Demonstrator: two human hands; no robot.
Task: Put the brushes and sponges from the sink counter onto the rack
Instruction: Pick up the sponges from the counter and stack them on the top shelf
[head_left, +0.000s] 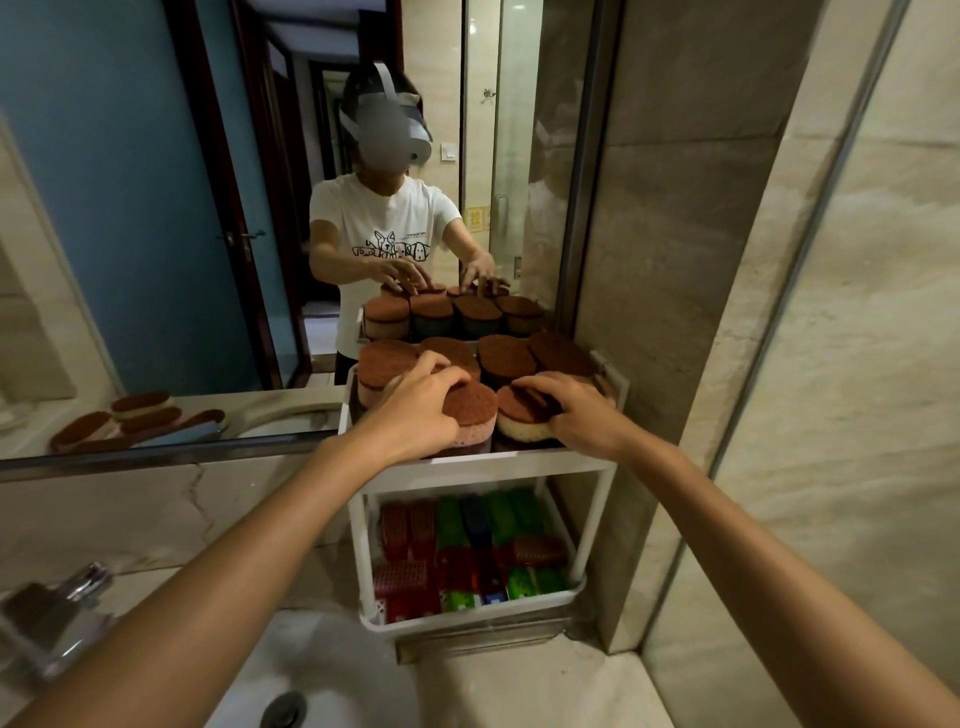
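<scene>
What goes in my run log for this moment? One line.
left hand on pink sponge | right hand on cream sponge | rack top tier

head view looks down, close over rack (470, 470).

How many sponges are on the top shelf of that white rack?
6 show. Four in the back row by the mirror. Two in front: under the left hand under the right hand. More may be hidden below.
</scene>
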